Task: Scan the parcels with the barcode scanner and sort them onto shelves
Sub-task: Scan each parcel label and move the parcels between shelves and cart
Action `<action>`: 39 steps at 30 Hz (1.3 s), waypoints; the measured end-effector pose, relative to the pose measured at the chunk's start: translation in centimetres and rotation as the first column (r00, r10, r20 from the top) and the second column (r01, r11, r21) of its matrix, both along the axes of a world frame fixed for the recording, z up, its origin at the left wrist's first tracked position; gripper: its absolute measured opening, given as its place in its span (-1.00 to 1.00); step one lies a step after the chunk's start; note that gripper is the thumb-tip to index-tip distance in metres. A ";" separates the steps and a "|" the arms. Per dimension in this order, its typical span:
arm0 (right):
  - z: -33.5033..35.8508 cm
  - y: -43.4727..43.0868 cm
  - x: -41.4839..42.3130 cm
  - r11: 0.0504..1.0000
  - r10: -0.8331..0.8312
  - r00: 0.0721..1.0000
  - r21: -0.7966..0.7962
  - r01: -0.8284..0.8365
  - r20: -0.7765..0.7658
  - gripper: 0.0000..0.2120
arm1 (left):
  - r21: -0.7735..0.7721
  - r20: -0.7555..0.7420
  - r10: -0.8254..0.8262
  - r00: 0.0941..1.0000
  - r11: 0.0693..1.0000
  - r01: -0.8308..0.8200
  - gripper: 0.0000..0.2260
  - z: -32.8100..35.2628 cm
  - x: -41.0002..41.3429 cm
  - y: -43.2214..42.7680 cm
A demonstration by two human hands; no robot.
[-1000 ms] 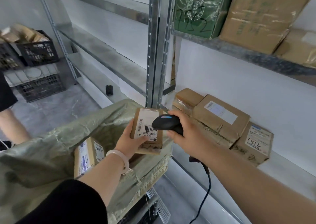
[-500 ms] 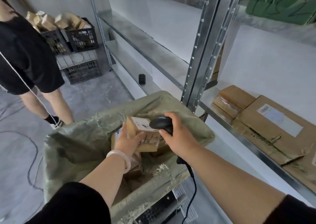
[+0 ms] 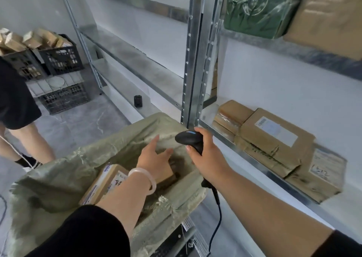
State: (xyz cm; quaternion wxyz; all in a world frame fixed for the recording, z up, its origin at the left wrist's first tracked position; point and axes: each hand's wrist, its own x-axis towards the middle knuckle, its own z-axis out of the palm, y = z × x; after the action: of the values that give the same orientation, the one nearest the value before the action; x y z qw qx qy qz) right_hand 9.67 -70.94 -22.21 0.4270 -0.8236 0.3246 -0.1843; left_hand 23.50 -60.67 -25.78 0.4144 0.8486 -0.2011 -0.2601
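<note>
At the upper left we see dark crates (image 3: 60, 55) heaped with brown packets, and a person in black (image 3: 15, 100) stands at the left edge. Low in the middle, a green sack (image 3: 58, 178) holds a labelled parcel (image 3: 105, 180). Our left hand (image 3: 154, 158) reaches into the sack, its grip spread over a second brown parcel (image 3: 166, 175); we cannot tell whether they touch. Just right, our right hand (image 3: 207, 158) has its grip curled round the scanner (image 3: 188, 139). On the shelf (image 3: 262, 166) at the right lie taped parcels (image 3: 274, 139).

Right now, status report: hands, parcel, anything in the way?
Left hand open, down in the sack over a parcel. Right hand grips scanner. Nothing seen between sack and shelf.
</note>
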 end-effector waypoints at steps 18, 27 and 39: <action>3.0 -9.9 -20.7 0.886 -0.455 0.880 -0.031 0.463 0.140 -0.55 | -0.134 0.025 -0.451 0.892 0.883 0.450 -0.43 4.9 -19.5 -16.7; 1.7 -12.4 -28.9 0.776 -0.631 0.774 0.047 0.629 0.051 -0.58 | -0.142 0.021 -0.603 0.798 0.788 0.599 -0.65 3.1 -28.8 -20.2; -1.7 -14.5 -32.7 0.719 -0.693 0.720 0.111 0.686 0.035 -0.54 | 0.047 0.136 -0.610 0.781 0.791 0.610 -0.61 -0.4 -32.7 -23.6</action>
State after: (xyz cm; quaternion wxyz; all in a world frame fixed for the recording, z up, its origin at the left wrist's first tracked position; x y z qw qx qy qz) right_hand -22.99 -85.42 -23.96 0.3758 -0.6162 0.5997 -0.3455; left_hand -9.19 -84.24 -26.17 0.2925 0.7544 -0.4940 -0.3182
